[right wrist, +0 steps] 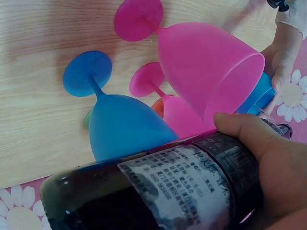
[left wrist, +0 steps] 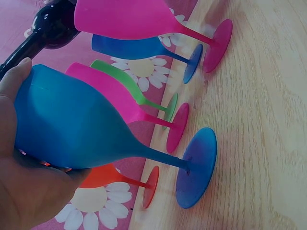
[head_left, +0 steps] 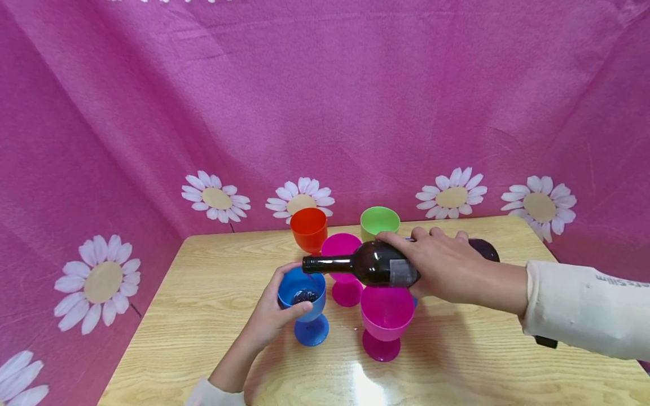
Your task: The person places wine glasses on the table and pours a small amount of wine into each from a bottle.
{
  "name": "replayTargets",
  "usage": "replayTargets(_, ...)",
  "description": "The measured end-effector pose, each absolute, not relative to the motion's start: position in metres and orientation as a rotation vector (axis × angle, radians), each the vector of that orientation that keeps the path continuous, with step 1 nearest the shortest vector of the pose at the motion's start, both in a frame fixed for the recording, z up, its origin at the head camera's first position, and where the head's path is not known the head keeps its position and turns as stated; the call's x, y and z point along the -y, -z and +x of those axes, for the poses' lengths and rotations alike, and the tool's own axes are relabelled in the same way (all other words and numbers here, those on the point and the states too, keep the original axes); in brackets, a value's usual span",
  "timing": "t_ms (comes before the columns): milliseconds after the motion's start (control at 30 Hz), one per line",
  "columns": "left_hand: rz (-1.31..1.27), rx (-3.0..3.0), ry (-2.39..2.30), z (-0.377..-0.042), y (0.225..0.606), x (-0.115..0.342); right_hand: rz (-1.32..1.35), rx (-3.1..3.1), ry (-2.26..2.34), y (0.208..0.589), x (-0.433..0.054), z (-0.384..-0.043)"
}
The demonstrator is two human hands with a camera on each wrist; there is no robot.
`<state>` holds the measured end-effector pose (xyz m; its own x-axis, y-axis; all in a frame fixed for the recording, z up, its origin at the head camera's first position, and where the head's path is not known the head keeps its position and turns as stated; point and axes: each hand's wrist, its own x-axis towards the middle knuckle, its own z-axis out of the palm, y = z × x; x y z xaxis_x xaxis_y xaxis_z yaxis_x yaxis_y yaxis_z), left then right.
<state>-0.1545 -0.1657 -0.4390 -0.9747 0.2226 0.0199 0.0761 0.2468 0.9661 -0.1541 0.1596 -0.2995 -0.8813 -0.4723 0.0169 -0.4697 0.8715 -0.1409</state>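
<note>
My left hand [head_left: 268, 317] holds a blue goblet [head_left: 311, 331] by its bowl, thumb on the near side. In the left wrist view the goblet's foot [left wrist: 197, 167] is at the tabletop. Dark liquid [head_left: 305, 296] lies inside the bowl. Above it, my right hand [head_left: 447, 266] grips a dark wine bottle [head_left: 377, 264] round its body, tipped almost level with its mouth over the goblet's rim. A thin dark stream seems to leave the mouth. In the right wrist view a printed label [right wrist: 180, 184] shows on the bottle.
A pink goblet [head_left: 387, 316] stands under the bottle, another pink goblet [head_left: 347, 293] just behind. Farther back are an orange goblet [head_left: 308, 230] and a green goblet [head_left: 380, 220]. A second blue goblet [right wrist: 127, 122] is mostly hidden by the bottle. Pink flowered cloth [head_left: 325, 113] surrounds the wooden table [head_left: 213, 293].
</note>
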Motion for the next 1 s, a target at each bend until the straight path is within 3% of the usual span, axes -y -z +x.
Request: replayTargets(1000, 0.286, -2.383, -1.838, -0.155, 0.4412, 0.1671, -0.776, -3.024, 0.216, 0.3045, -0.1603, -0.153)
